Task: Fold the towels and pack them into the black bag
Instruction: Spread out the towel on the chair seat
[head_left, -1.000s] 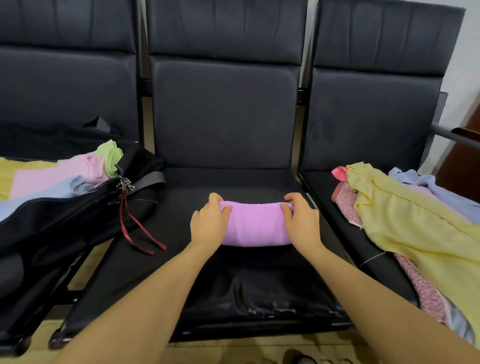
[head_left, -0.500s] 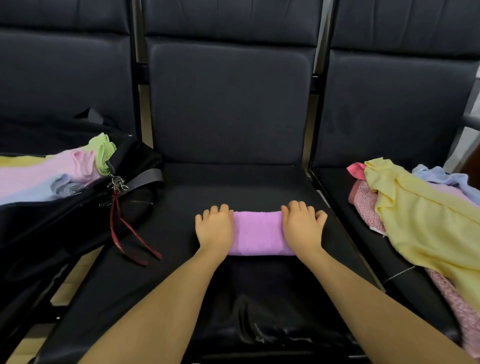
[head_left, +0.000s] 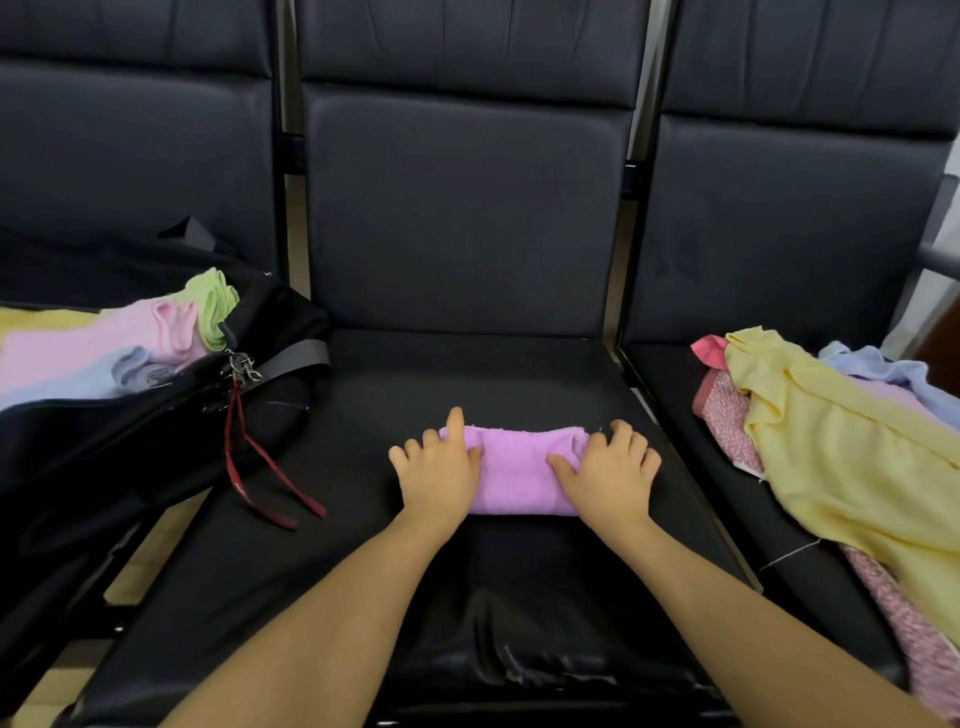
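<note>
A folded purple towel (head_left: 519, 470) lies on the middle seat (head_left: 467, 379). My left hand (head_left: 439, 470) rests on its left end, index finger stretched along the far edge. Over the right end lies my right hand (head_left: 608, 475), thumb on top of the cloth and fingers bent at the far right corner. The black bag (head_left: 130, 431) sits open on the left seat, with folded pink, blue, green and yellow towels (head_left: 104, 348) inside. A heap of unfolded towels (head_left: 841, 447), yellow on top, covers the right seat.
A red strap (head_left: 260, 467) and a metal clip (head_left: 241, 364) hang from the bag onto the middle seat. Dark seat backs (head_left: 462, 208) rise behind. An armrest (head_left: 940, 260) shows at the far right. Floor is visible below left.
The view has shifted and lowered. Both hands moved from the towel's ends onto its top. Since half a second ago my right fingers have bent and my left index finger has stretched out.
</note>
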